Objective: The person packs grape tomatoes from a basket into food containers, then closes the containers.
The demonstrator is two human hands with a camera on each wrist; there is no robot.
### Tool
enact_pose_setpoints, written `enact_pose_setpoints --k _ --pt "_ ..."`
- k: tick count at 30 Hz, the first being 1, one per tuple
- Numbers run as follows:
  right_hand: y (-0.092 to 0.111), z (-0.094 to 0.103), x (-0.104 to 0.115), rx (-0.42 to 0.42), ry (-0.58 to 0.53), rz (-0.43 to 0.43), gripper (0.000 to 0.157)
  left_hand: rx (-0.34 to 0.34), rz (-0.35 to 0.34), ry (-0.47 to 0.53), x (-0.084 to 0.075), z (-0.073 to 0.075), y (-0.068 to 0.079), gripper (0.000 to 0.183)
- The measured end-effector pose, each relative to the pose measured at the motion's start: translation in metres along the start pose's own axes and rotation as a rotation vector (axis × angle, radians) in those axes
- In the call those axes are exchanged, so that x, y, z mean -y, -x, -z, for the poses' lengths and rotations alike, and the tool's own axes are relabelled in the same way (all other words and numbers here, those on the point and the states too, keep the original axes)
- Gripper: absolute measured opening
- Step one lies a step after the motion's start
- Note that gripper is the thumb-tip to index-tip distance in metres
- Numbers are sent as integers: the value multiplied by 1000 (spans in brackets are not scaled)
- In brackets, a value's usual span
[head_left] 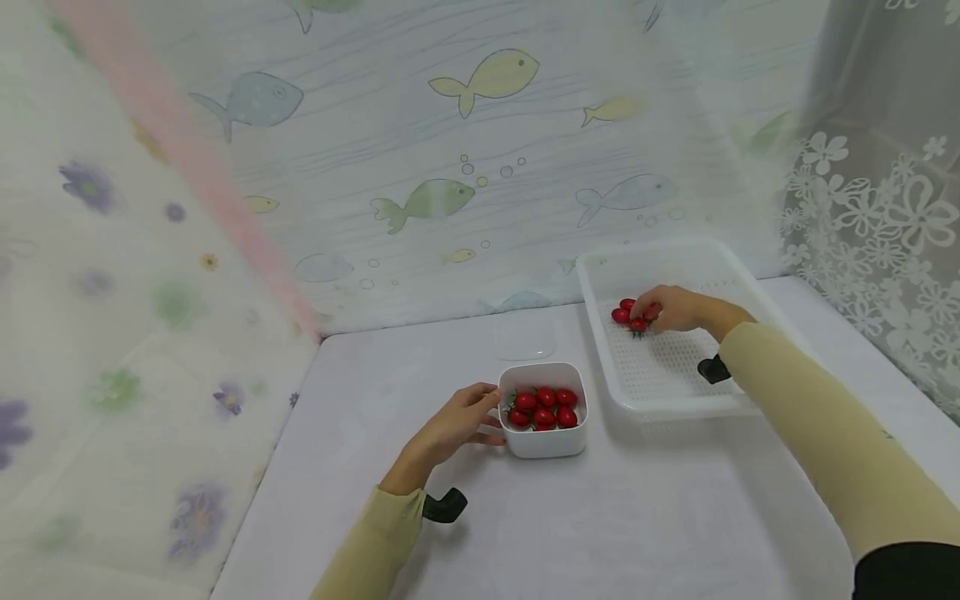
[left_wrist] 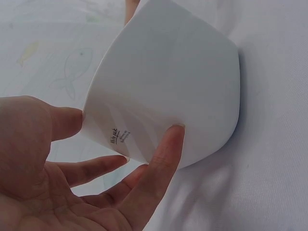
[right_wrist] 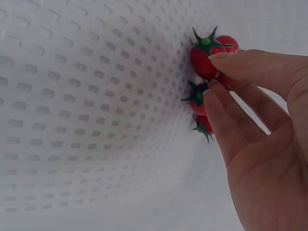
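Note:
In the head view my left hand is beside a small white box that holds several red cherry tomatoes. The left wrist view shows its thumb at the box's rim and a fingertip touching the outer wall, with the fingers fairly straight. My right hand reaches into a white perforated basket. Its thumb and fingertips pinch a cherry tomato with a green star-shaped stem top. More cherry tomatoes lie close by on the basket floor, partly hidden by the fingers.
A clear, flat lid-like piece lies behind the box. The basket's raised rim stands to the right of the box. Fish-patterned cloth hangs behind the white table, and a lace curtain is at the right.

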State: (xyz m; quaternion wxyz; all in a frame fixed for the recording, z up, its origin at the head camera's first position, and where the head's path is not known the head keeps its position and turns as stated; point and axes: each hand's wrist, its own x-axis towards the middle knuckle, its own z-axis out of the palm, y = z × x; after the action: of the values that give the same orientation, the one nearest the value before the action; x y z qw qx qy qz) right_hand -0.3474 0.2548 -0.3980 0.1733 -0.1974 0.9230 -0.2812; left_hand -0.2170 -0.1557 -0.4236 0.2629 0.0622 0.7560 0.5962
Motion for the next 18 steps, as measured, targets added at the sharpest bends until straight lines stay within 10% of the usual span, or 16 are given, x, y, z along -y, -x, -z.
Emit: enact_pose_setpoints --k 18 --pt "-7 -9 1 160 78 -67 33 -7 1 1 3 1 -2 50"
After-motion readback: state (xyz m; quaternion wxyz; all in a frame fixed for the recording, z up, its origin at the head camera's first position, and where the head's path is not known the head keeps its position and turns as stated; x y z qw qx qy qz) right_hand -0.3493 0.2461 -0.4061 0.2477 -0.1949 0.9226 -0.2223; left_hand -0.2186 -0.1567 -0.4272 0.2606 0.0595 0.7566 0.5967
